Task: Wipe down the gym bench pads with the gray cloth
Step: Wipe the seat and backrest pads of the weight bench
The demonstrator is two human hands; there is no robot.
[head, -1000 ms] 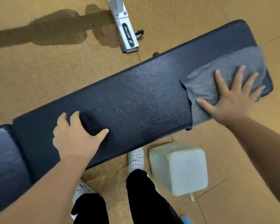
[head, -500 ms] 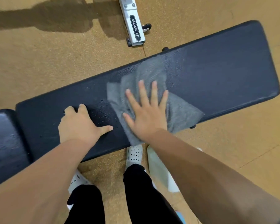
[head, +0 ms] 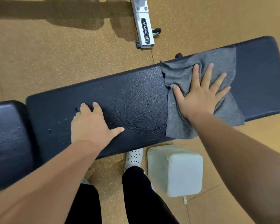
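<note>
A long black bench pad (head: 136, 94) runs across the view, with a shorter black seat pad (head: 6, 135) at its left end. The gray cloth (head: 220, 62) lies spread and wrinkled on the right half of the long pad, its near edge hanging over the front. My right hand (head: 200, 96) presses flat on the cloth with fingers spread. My left hand (head: 90, 125) rests bare on the pad's left part, thumb out, holding nothing. A wet, streaked patch (head: 144, 115) shows between the two hands, and droplets dot the seat pad.
A whitish square container (head: 176, 172) stands on the tan floor just in front of the bench, beside my white shoe (head: 134, 157). A white metal frame leg (head: 144, 26) with a small wheel lies on the floor behind the bench.
My right hand slid the cloth from the pad's right end to the middle, then back to the right. The middle now shows wet streaks. My left hand stayed put.
</note>
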